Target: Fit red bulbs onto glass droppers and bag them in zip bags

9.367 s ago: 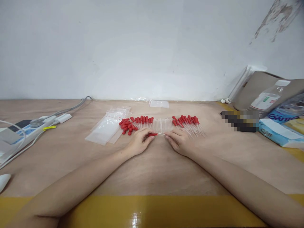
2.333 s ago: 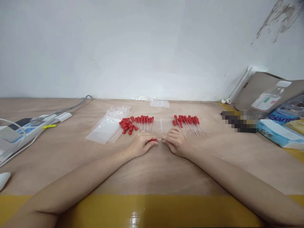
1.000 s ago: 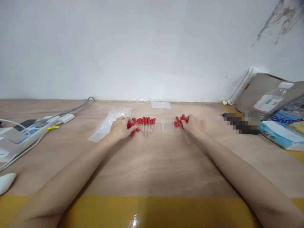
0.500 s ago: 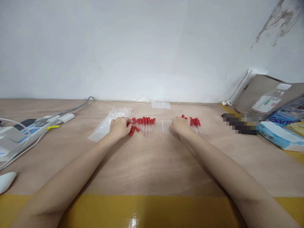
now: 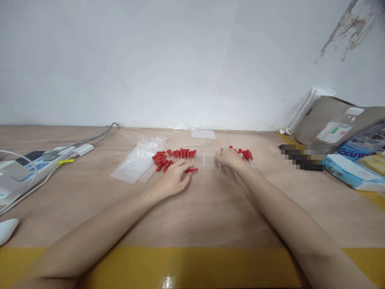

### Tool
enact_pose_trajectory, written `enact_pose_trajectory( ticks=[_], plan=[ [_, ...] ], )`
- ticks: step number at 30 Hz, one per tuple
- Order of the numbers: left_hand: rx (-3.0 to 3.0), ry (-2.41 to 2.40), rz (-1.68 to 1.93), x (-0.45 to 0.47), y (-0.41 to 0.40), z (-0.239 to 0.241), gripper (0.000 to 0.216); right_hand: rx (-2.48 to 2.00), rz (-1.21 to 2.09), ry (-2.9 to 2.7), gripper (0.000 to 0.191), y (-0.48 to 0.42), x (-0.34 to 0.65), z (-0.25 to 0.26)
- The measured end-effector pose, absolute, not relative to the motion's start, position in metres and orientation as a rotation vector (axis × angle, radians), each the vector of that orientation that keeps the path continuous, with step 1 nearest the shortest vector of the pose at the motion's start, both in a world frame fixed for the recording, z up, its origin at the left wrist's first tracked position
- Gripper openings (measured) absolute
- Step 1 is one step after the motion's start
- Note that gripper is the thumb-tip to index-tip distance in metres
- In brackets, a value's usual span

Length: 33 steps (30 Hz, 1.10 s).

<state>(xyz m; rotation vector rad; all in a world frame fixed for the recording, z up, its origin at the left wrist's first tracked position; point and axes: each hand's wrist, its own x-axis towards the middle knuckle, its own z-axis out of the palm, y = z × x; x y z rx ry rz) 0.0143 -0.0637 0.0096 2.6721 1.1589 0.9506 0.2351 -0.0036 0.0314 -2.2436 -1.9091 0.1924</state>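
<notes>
My left hand [image 5: 177, 178] pinches a red rubber dropper bulb [image 5: 193, 170], which points right over the table. Behind this hand lies a pile of loose red bulbs [image 5: 160, 160]. Glass droppers with red bulbs fitted [image 5: 185, 153] are fanned out beside the pile. To their right is a row of bare glass dropper tubes [image 5: 205, 161]. At the right end of that row, my right hand [image 5: 230, 157] has its fingers closed on a glass tube [image 5: 217, 153], slightly blurred. More bulbed droppers [image 5: 248, 155] lie partly hidden beyond my right hand and wrist.
Clear plastic bags [image 5: 129, 166] lie left of the bulbs, and another small bag [image 5: 203, 133] rests by the wall. A power strip [image 5: 39, 166] with cables is at far left. A bottle [image 5: 337, 130] and tissue pack [image 5: 355, 172] stand at right.
My left hand has left the bulb pile and moved right and nearer me, carrying one red bulb. The right hand stays by the tubes, a glass tube now showing at its fingertips.
</notes>
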Motion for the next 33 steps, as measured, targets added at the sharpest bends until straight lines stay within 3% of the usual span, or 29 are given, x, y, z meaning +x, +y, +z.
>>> enact_pose_trajectory(
  ticks=[4,8,11,33],
  plan=[
    [2.681,1.090,0.803,0.026,-0.071,-0.008,0.023,-1.829,0.090,-2.012,0.018,-0.026,0.244,0.024],
    [2.628,1.137,0.839,0.029,-0.062,-0.016,0.019,-1.197,-0.155,-2.105,0.019,-0.050,0.248,-0.004],
    [2.615,1.107,0.896,0.030,-0.058,-0.016,0.016,-0.988,-0.315,-2.100,0.022,-0.064,0.245,-0.020],
    [2.574,1.000,1.059,0.028,-0.065,-0.010,0.016,-0.858,-0.265,-2.201,0.020,-0.075,0.240,-0.027]
  ],
)
